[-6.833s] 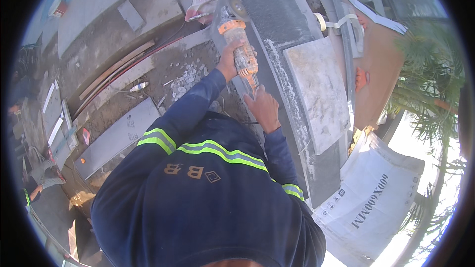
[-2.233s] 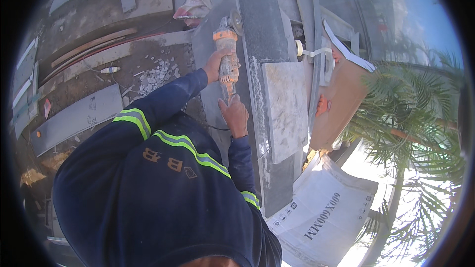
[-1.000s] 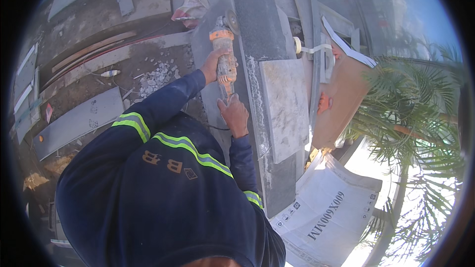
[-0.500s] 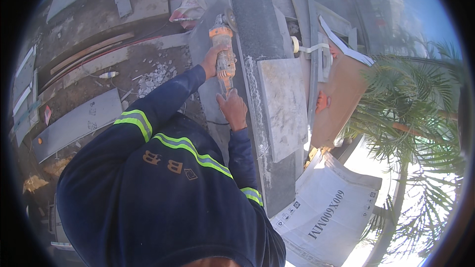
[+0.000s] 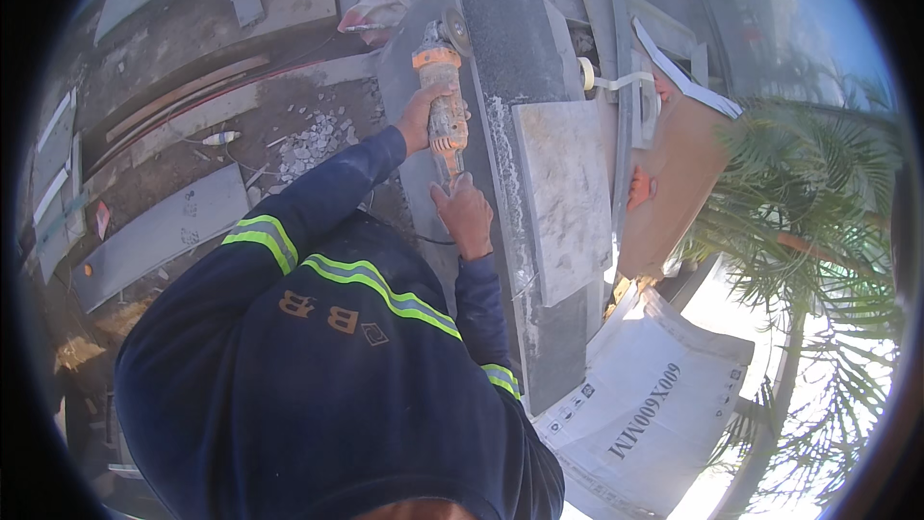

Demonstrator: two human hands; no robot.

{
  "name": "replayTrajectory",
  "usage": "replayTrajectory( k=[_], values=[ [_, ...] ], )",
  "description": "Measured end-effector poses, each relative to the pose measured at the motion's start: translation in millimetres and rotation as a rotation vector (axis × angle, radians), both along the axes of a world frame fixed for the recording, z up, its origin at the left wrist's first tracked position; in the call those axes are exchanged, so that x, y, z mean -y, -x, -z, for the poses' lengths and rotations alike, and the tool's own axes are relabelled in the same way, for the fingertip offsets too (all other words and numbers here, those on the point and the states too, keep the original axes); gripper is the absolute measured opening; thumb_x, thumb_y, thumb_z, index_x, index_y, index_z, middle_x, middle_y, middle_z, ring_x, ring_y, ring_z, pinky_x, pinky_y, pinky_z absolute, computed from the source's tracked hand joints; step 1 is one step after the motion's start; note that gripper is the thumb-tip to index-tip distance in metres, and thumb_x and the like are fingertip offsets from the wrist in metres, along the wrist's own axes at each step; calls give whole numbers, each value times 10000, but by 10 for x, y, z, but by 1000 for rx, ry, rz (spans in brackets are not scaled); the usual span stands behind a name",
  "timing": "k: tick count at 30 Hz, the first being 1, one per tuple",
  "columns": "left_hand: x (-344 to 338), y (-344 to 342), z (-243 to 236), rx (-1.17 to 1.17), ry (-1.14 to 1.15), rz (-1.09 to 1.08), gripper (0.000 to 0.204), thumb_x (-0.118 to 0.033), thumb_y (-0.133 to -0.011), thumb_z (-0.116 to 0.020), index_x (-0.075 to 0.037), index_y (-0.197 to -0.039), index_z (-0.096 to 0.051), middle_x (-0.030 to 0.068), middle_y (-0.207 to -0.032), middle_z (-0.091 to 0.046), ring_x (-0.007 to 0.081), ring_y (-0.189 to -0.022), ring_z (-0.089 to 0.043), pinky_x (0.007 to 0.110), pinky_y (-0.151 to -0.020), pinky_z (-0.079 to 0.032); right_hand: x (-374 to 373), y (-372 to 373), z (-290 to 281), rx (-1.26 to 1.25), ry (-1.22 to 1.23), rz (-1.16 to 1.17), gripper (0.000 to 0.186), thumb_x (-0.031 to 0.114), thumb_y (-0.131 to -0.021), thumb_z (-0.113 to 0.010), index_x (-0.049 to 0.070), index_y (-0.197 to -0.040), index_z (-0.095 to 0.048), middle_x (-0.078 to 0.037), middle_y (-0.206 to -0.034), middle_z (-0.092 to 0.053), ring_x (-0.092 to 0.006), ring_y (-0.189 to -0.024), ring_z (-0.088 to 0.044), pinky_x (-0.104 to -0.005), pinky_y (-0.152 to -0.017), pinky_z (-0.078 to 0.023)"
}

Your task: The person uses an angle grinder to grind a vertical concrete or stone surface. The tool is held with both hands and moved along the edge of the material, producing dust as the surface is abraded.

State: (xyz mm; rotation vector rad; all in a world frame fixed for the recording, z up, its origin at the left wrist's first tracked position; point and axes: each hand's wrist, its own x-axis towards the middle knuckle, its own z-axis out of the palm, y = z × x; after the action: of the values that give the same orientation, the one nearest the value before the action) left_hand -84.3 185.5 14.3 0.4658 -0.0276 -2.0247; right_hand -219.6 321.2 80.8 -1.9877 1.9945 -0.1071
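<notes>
A dusty orange angle grinder [image 5: 443, 101] is held in both hands along the near-left edge of a long dark grey slab [image 5: 510, 39]. My left hand [image 5: 420, 117] wraps round the grinder's body, behind its orange collar. My right hand [image 5: 465, 217] closes on the rear handle. The grinder's round disc [image 5: 457, 32] is tilted against the slab's edge; whether it touches cannot be made out. A pale, dust-stained tile piece [image 5: 563, 202] lies on the slab, right of my hands.
A roll of white tape [image 5: 586, 73] and brown cardboard [image 5: 674, 183] lie to the right, near palm fronds [image 5: 770, 193]. A white printed carton sheet [image 5: 645, 414] is at the lower right. Broken rubble [image 5: 313, 144], a grey board [image 5: 159, 236] and a plastic bag [image 5: 378, 5] lie left.
The whole view has shifted a little, so the scene sits slightly further right. The disc's face shows more than before. Both hands keep their hold on the angle grinder.
</notes>
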Motion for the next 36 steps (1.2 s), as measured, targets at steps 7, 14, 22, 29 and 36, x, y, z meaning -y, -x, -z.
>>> replayTrajectory(
  k=[7,14,22,29,36],
  values=[
    [105,27,137,27,2,4,385,-288,-833,-685,-44,-1100,-552,161,-940,-643,304,-843,-680,478,-729,-582,85,-19,-28,16,-23,8,452,420,-845,-685,14,-958,-523,-255,-797,-674,-454,-786,-662,-547,-682,-508],
    [195,21,150,33,43,-1,392,-287,-837,-692,-49,-1110,-543,151,-938,-635,296,-852,-672,472,-731,-575,176,-1,33,36,3,-4,453,416,-840,-687,12,-958,-521,-252,-802,-675,-455,-788,-660,-546,-688,-507],
    [130,8,49,36,-6,-8,364,-249,-835,-695,-51,-1091,-529,155,-918,-623,308,-841,-677,476,-695,-582,143,-4,13,61,-29,32,476,437,-849,-676,-5,-971,-550,-270,-846,-677,-458,-839,-656,-547,-717,-491],
    [-48,10,-67,51,-15,-24,363,-252,-830,-704,-51,-1076,-528,141,-919,-615,304,-831,-674,474,-697,-584,4,30,-13,40,-26,12,451,410,-848,-686,4,-967,-529,-251,-805,-677,-448,-800,-665,-537,-691,-510],
    [13,22,23,18,-19,-1,349,-246,-819,-710,-67,-1060,-534,130,-903,-618,291,-812,-676,468,-690,-586,20,37,-10,20,-13,-16,449,401,-850,-688,4,-973,-518,-248,-768,-672,-447,-759,-667,-532,-662,-521]
  ],
)
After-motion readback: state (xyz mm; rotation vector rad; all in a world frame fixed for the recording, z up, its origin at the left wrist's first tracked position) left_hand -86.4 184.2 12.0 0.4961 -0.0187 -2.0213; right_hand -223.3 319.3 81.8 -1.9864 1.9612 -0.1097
